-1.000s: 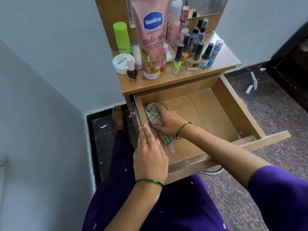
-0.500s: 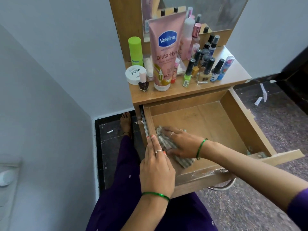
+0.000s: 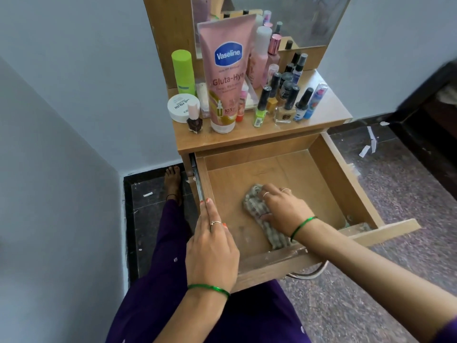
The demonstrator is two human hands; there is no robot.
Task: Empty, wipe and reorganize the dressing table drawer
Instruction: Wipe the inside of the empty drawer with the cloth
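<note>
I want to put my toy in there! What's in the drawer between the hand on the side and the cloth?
Nothing: in the head view, only bare wooden drawer floor lies between the left hand on the side wall and the cloth under the right hand.

You have a light brown wood-grain drawer (image 3: 341, 184) with white scuffs on its front edge. The cloth (image 3: 257, 214) in it is grey and beige, in stripes. Both your wrists carry green bangles (image 3: 209, 289). On top stand a pink tube (image 3: 226, 75) with a blue logo and a lime-green bottle (image 3: 183, 71). Your clothing is dark purple.
</note>
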